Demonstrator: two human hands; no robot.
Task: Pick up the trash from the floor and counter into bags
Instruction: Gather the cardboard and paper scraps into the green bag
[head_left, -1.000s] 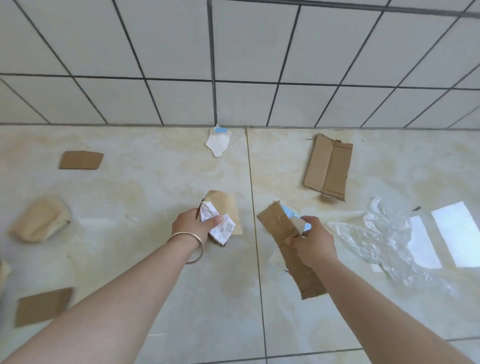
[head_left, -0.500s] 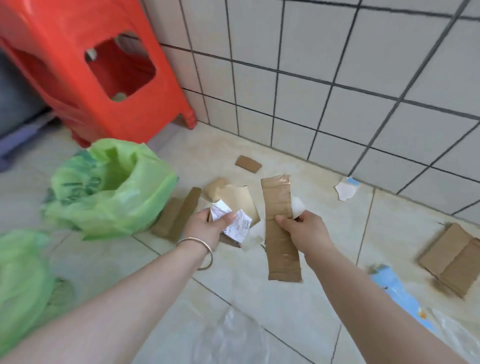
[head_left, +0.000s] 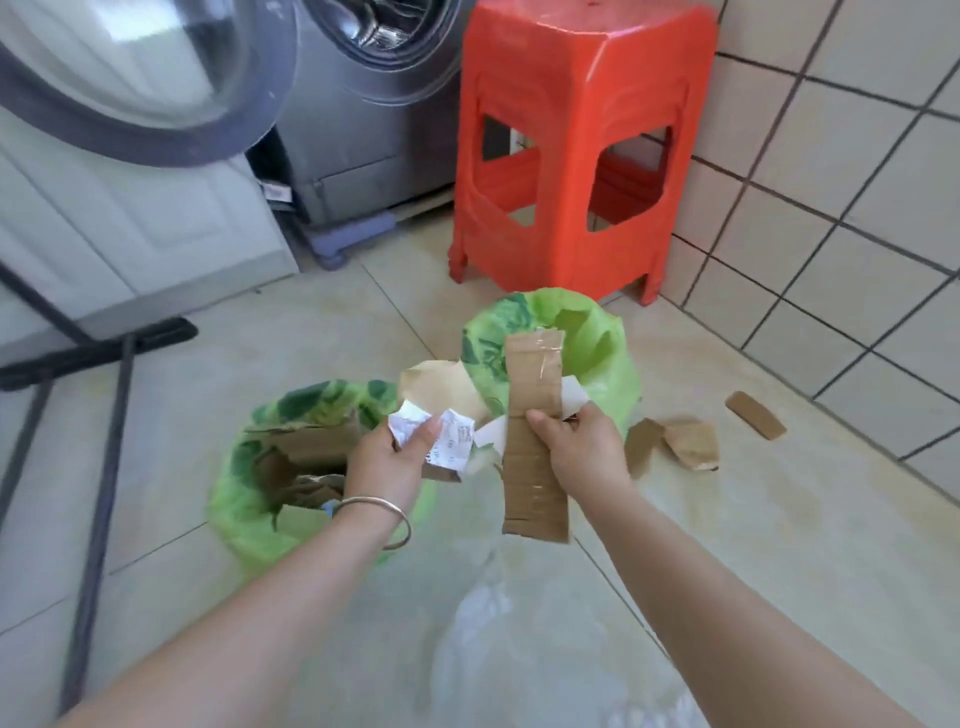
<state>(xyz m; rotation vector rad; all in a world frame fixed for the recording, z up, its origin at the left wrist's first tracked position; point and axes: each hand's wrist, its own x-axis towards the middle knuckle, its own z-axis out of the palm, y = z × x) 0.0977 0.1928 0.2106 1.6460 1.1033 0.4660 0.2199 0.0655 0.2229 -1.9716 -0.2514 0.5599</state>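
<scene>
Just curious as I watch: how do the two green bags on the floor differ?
The nearer green bag, under the left hand, shows torn cardboard inside; the farther green bag, behind the right hand, shows far less in its mouth. The nearer one stands on open floor, the farther one right before the red stool. Both are thin green plastic, open-topped.

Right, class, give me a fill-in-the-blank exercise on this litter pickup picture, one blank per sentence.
1. The right hand holds a long strip of ____.
2. The left hand grips a crumpled white ____ and brown paper.
3. Both open bags on the floor are ____ in colour.
4. Behind the bags stands a red ____.

Missing words: cardboard; receipt; green; stool
</scene>
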